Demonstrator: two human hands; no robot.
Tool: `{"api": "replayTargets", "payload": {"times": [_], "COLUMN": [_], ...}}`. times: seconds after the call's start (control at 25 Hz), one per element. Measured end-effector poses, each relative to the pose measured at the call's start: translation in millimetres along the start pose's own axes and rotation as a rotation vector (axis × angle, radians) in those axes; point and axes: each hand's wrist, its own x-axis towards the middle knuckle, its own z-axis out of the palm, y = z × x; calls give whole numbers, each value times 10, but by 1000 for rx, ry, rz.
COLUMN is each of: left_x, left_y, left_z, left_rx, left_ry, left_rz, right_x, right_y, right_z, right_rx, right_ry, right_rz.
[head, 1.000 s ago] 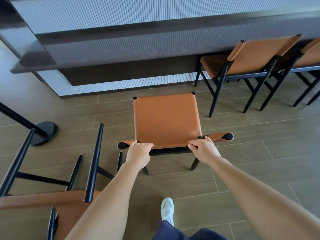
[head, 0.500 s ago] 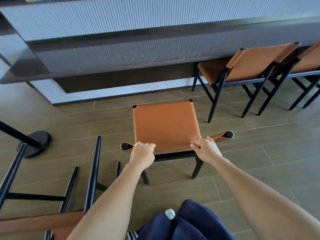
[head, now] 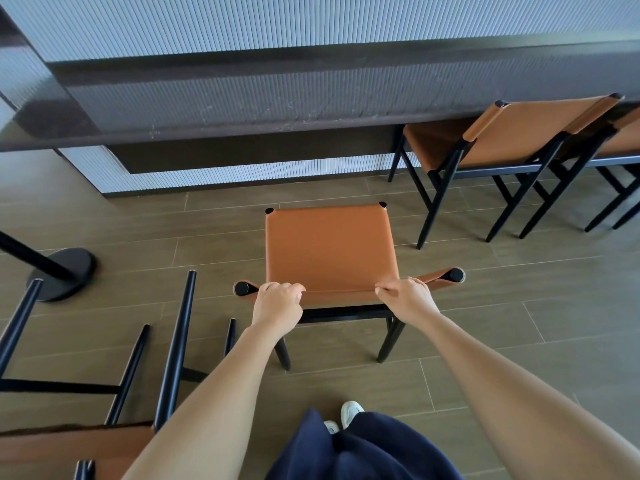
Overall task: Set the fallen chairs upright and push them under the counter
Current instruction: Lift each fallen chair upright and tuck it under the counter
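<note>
An upright chair (head: 329, 251) with a tan leather seat and black legs stands on the floor in front of me, facing the dark counter (head: 242, 98). My left hand (head: 277, 303) grips the left end of its backrest top. On the right end of the same backrest, my right hand (head: 407, 299) has its fingers curled over the edge. A gap of floor lies between the chair's front edge and the counter base. At the lower left a second chair (head: 104, 393) lies fallen, its black legs pointing up and away.
Two more tan chairs (head: 519, 140) stand tucked under the counter at the right. A black post with a round base (head: 62, 271) stands on the floor at the left. My feet and dark trousers (head: 346, 445) are just behind the chair.
The chair has slid forward toward the counter, both hands keeping their hold on the backrest. I have stepped forward behind it.
</note>
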Motion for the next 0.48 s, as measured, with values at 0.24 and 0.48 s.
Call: {"api": "replayTargets", "payload": {"times": [0.24,0.48], "left_x": [-60,-311], "left_y": [84,341], "left_z": [-46,-230], "left_rx": [-375,-1522], "left_ry": [84,308], "left_rz": [-106,-507], "right_x": [-15,-291], "right_y": [-14,-31], "right_z": [31,40], "right_rx": [87,926], "right_ry": [35,385], "right_rz": [-36,209]}}
